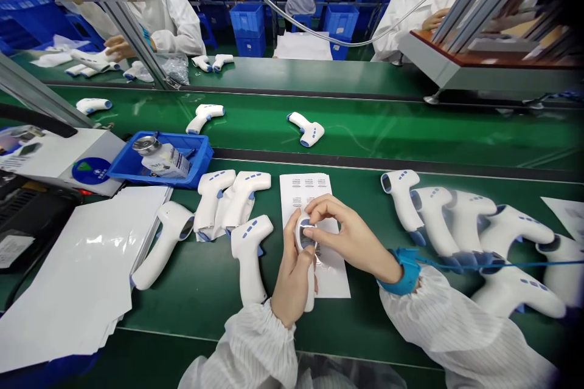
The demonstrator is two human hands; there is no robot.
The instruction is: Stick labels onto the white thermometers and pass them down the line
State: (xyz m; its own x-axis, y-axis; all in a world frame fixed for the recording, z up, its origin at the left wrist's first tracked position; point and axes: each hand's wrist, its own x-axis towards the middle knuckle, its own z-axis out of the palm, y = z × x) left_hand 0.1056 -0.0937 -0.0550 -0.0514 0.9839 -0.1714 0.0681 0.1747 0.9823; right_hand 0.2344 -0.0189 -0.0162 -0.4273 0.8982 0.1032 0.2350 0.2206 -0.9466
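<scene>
A white infrared thermometer with a dark screen (306, 234) is upright in my left hand (294, 276), whose fingers wrap around its body. My right hand (344, 231) has its thumb and fingers at the thermometer's head, touching the screen end; whether they pinch a small piece there I cannot make out. Beneath both hands lies a white label sheet (335, 279) with printed rows. Left of my hands, another thermometer (250, 255) lies on the green bench, and several more (246, 191) sit behind it. A blue wrist strap (401, 273) circles my right wrist.
Several thermometers (465, 219) are grouped at the right. A blue tray (201, 161) holds a metal-capped bottle (164, 158). White sheets (77, 273) are stacked at the left. Beyond, thermometers (308, 129) lie on a green conveyor belt (374, 127). Co-workers in white sleeves (176, 12) sit across.
</scene>
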